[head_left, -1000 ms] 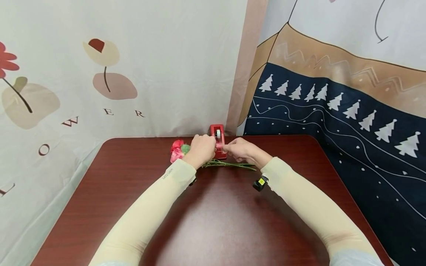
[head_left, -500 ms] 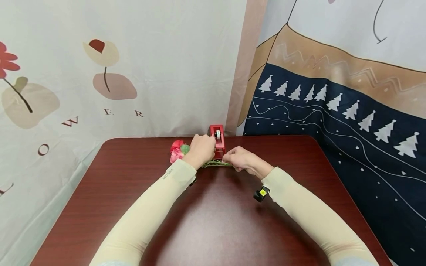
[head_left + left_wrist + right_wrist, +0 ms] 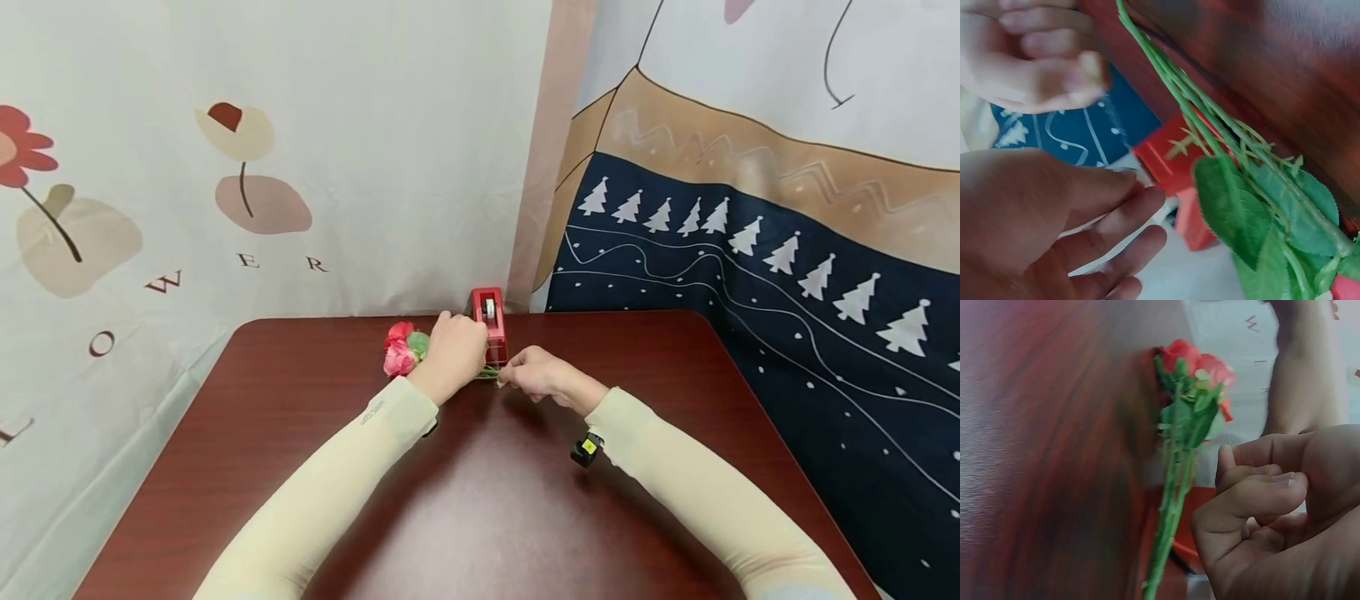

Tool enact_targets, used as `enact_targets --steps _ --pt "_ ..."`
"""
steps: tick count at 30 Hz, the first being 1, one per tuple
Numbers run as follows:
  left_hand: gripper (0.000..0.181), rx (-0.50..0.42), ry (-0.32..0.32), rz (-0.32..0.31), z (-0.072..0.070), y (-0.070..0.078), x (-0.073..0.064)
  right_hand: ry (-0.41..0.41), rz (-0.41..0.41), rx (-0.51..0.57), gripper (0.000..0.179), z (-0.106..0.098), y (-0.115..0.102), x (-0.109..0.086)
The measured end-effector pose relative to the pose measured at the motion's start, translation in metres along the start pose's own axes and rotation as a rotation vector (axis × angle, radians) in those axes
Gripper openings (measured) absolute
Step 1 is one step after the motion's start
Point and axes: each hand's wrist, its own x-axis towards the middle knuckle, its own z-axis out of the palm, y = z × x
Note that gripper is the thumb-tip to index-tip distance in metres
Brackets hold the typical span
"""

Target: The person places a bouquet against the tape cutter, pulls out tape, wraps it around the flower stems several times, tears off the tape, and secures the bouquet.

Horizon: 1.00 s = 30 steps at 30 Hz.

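A red tape dispenser [image 3: 491,333] with a pale roll stands at the table's back edge. My left hand [image 3: 455,350] is at its left side, thumb and forefinger close together by the roll; whether they grip anything is unclear. My right hand [image 3: 538,372] pinches the end of a clear tape strip [image 3: 1117,125], which stretches faintly towards the left thumb and dispenser. Artificial roses [image 3: 1194,362], red and pink with green leaves, lie before the dispenser. Their green stems [image 3: 1169,531] pass below both hands, partly hidden in the head view.
The reddish-brown wooden table [image 3: 480,500] has rounded back corners. A pale curtain [image 3: 405,167] with printed flowers hangs behind it. On the right is a navy and tan printed cloth [image 3: 675,250]. A small black wrist camera [image 3: 587,450] sits under the right sleeve.
My right hand has moved from the dispenser's front down towards me, drawing the tape with it and covering more of the stems. The left hand stays almost still. The head view has tilted slightly.
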Motion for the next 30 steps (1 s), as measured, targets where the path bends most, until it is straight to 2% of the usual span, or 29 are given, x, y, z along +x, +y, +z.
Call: enact_targets --steps 3,7,11,12,14,18,19,23,27,30 --pt "0.015 -0.006 0.032 0.066 -0.001 0.003 -0.011 0.041 0.015 -0.026 0.026 0.005 0.007 0.002" --pt "0.016 -0.015 0.028 0.131 0.003 0.005 -0.021 0.11 -0.002 -0.093 0.023 0.01 0.013 0.006" --pt "0.018 -0.022 0.016 0.168 0.011 0.005 -0.024 0.166 -0.042 -0.19 0.023 0.015 0.015 0.007" --pt "0.019 -0.022 0.014 0.174 0.014 0.005 -0.025 0.176 -0.077 -0.208 0.024 0.015 0.027 0.018" --pt "0.018 -0.019 0.005 0.185 0.018 0.006 -0.025 0.194 -0.091 -0.242 0.024 0.016 0.027 0.017" --pt "0.014 -0.009 0.019 0.205 0.025 0.006 -0.025 0.204 -0.093 -0.256 0.024 0.018 0.029 0.018" --pt "0.013 -0.006 0.028 0.214 0.027 0.006 -0.025 0.206 -0.064 -0.257 0.023 0.019 0.017 0.007" --pt "0.009 0.035 0.056 0.247 0.033 0.005 -0.025 0.208 -0.06 -0.274 0.023 0.018 0.025 0.017" --pt "0.005 0.072 0.049 0.251 0.04 0.003 -0.025 0.201 -0.072 -0.297 0.025 0.017 0.034 0.029" --pt "0.006 0.073 0.047 0.25 0.044 0.001 -0.025 0.201 -0.07 -0.295 0.023 0.017 0.036 0.031"
